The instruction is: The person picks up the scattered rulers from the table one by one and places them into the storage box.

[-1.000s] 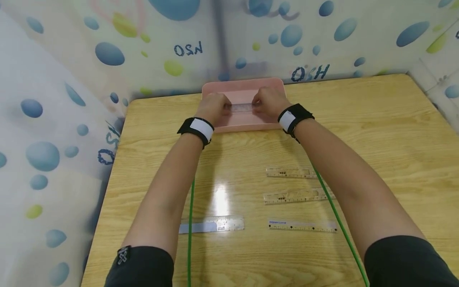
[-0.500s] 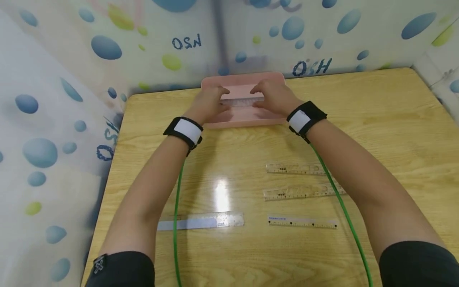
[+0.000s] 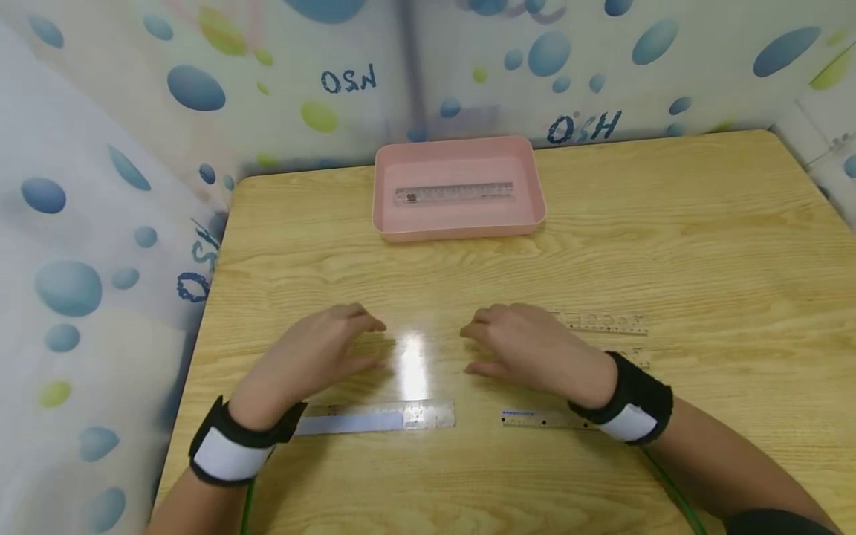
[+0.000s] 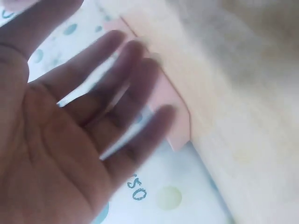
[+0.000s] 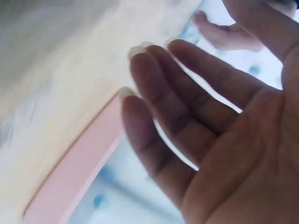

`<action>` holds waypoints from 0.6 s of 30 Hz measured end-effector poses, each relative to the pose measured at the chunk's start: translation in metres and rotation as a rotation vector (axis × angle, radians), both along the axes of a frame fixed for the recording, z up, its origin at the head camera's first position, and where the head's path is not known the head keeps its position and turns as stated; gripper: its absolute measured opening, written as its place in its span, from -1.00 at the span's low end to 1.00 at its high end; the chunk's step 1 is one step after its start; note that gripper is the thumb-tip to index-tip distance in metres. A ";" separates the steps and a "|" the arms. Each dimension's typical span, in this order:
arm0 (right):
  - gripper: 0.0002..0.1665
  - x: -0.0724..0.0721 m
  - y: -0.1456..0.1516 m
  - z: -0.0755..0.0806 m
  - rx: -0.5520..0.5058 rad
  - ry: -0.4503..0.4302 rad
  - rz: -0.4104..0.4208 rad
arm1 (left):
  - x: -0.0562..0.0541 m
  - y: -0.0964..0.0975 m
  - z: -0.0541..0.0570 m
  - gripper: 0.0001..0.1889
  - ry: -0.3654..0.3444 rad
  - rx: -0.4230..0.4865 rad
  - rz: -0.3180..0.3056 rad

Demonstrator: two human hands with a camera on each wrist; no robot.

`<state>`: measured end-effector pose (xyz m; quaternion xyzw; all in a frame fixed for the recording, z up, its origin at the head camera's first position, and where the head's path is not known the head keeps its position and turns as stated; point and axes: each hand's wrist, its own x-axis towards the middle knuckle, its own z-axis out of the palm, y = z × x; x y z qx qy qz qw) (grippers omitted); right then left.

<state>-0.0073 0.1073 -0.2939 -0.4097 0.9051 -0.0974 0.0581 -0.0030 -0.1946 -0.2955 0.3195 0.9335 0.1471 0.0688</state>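
A clear ruler (image 3: 455, 193) lies lengthwise in the shallow pink tray (image 3: 461, 232) at the back of the table. My left hand (image 3: 314, 353) is over the middle left of the table with spread fingers and nothing in them. Just nearer me is a clear ruler with a bluish strip (image 3: 374, 420), partly behind the left wrist. My right hand (image 3: 528, 345), fingers loosely bent and holding nothing, hovers over the right-hand rulers. Two clear rulers, the farther one (image 3: 608, 324) among them, are partly hidden beneath it. A third ruler with blue print (image 3: 542, 419) runs under the wristband.
The wooden table (image 3: 722, 245) meets a wall covering with blue and green spots (image 3: 548, 53) behind the tray. Another covered wall stands along the left edge. A green cable (image 3: 675, 490) trails from the right wristband, and another hangs from the left.
Both hands have let go of the ruler in the tray and drawn back toward me over the table. The ruler stays lying in the tray.
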 end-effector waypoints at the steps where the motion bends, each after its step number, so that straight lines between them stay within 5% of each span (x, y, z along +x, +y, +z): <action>1: -0.47 0.009 -0.004 -0.002 0.014 0.018 0.027 | 0.011 -0.002 -0.001 -0.50 -0.017 -0.015 0.007; 8: -0.44 0.041 -0.017 -0.011 0.106 0.108 0.100 | 0.056 0.003 -0.014 -0.29 -0.034 -0.077 -0.003; 18: -0.39 0.055 -0.028 -0.024 0.200 0.127 0.114 | 0.079 0.016 -0.030 -0.29 0.048 -0.065 -0.005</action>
